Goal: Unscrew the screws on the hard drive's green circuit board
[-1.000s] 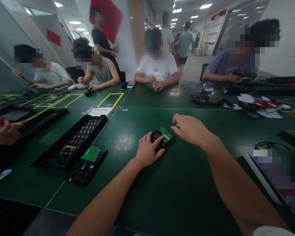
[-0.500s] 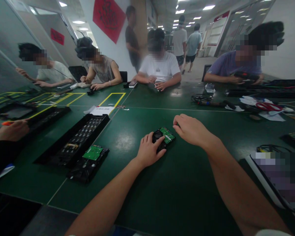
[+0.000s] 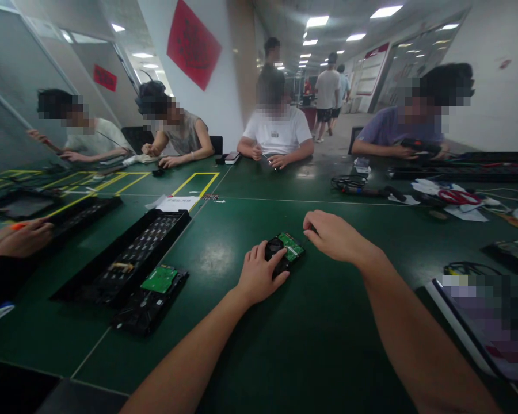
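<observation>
In front of me a hard drive (image 3: 294, 246) lies on the green table, its green circuit board facing up and black metal showing beside it. My left hand (image 3: 260, 273) holds it down from the near left, the index finger reaching across the top and the thumb along the near side. Part of the drive is hidden under these fingers. Just right of the drive, my right hand (image 3: 334, 234) is closed, thumb and fingertips pinched together. Something small and dark may be between them; it is too small to name.
To my left lie a second drive in a black tray (image 3: 149, 299) and a long black case (image 3: 106, 276). A paper label (image 3: 181, 203) sits behind them. Cables (image 3: 349, 185) and a bundle with red wire (image 3: 460, 197) are at the right. Another person's hand (image 3: 23, 236) works at far left.
The camera view has shifted slightly, so the table appears lower. My left hand stays on the hard drive; my right hand remains closed beside it. People in the background have moved.
</observation>
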The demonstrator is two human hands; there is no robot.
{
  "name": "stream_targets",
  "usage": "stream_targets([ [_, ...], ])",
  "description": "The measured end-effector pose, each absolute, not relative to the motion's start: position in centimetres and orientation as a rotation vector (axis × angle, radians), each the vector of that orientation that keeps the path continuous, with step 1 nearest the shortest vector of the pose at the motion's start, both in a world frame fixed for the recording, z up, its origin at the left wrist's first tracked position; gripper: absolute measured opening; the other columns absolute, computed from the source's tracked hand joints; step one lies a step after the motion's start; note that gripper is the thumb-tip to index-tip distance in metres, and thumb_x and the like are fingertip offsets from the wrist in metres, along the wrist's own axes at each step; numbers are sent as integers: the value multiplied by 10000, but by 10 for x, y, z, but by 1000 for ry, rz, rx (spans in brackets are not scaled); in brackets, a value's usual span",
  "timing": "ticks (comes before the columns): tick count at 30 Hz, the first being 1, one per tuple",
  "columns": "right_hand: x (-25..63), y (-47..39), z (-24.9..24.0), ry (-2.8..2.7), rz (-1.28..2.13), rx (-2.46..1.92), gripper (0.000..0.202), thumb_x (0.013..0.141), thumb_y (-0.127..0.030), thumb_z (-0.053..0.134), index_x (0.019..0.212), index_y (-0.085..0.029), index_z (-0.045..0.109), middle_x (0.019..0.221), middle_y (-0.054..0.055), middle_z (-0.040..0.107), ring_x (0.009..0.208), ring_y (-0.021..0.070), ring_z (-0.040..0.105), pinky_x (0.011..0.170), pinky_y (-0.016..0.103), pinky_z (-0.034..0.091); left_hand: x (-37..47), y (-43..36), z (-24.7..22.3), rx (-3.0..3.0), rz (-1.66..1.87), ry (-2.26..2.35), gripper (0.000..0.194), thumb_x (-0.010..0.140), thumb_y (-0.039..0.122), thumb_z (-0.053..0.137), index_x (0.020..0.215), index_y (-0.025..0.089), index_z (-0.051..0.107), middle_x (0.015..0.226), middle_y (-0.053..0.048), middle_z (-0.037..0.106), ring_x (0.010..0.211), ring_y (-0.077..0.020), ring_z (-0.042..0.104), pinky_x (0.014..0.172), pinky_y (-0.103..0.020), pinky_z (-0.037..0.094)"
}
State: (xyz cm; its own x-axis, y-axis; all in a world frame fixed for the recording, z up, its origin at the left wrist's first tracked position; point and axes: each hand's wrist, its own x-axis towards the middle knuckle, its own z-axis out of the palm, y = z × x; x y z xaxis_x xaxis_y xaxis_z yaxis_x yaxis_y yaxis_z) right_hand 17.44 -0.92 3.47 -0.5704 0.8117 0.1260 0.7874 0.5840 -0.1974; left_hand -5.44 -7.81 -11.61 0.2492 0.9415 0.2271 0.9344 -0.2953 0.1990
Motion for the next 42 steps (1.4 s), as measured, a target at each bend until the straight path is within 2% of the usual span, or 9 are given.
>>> stream_targets([
  [3,175,-11,34,-2614,203,-1307,69,974,-185,547,984,-213,609,1059,87,674,922,223,651,828,335,447,-54,-78,-116,2461,481,1848,674,967,592,676,1596,428,500,1643,-135,357,1464,-444,377,1142,-633,403],
  [7,177,-12,30,-2616,267,-1210,215,924,-113,535,1096,-215,614,1181,100,641,993,222,659,871,327,474,-55,-78,-117,2468,499,1838,666,973,583,667,1597,417,504,1640,-152,355,1462,-449,382,1135,-639,405],
  [11,177,-10,26,-2599,227,-1198,156,954,-150,551,1089,-209,603,1161,101,659,1033,237,661,919,345,474,-55,-78,-117,2470,509,1837,672,967,588,678,1594,418,508,1644,-148,353,1466,-444,378,1139,-636,404],
  [16,176,-8,28,-2584,146,-1295,68,964,-186,566,1017,-199,606,1075,106,679,986,249,661,886,357,466,-55,-78,-118,2471,505,1835,663,975,592,665,1594,412,509,1645,-166,344,1466,-449,384,1126,-641,410],
  [24,176,-13,32,-2621,215,-1224,218,911,-96,525,1083,-202,605,1142,102,653,978,223,655,871,327,469,-55,-77,-121,2471,539,1828,656,971,580,676,1587,421,514,1643,-151,353,1460,-451,388,1135,-642,397],
  [29,175,-14,35,-2619,127,-1326,108,981,-182,533,1063,-185,603,1114,122,680,1017,257,662,903,358,469,-55,-77,-122,2468,546,1817,659,967,578,682,1585,417,519,1641,-146,360,1446,-447,403,1133,-631,402],
  [36,171,-17,35,-2636,140,-1317,242,942,-141,518,1159,-192,612,1221,124,660,993,247,683,862,354,482,-56,-77,-121,2475,537,1822,666,970,590,672,1592,413,513,1633,-148,353,1451,-443,399,1137,-630,404],
  [42,168,-17,32,-2568,5,-1452,207,1013,-291,519,1163,-185,615,1188,134,698,963,289,696,799,381,474,-55,-78,-118,2471,502,1826,668,971,596,666,1594,411,510,1626,-155,352,1454,-442,398,1137,-627,406],
])
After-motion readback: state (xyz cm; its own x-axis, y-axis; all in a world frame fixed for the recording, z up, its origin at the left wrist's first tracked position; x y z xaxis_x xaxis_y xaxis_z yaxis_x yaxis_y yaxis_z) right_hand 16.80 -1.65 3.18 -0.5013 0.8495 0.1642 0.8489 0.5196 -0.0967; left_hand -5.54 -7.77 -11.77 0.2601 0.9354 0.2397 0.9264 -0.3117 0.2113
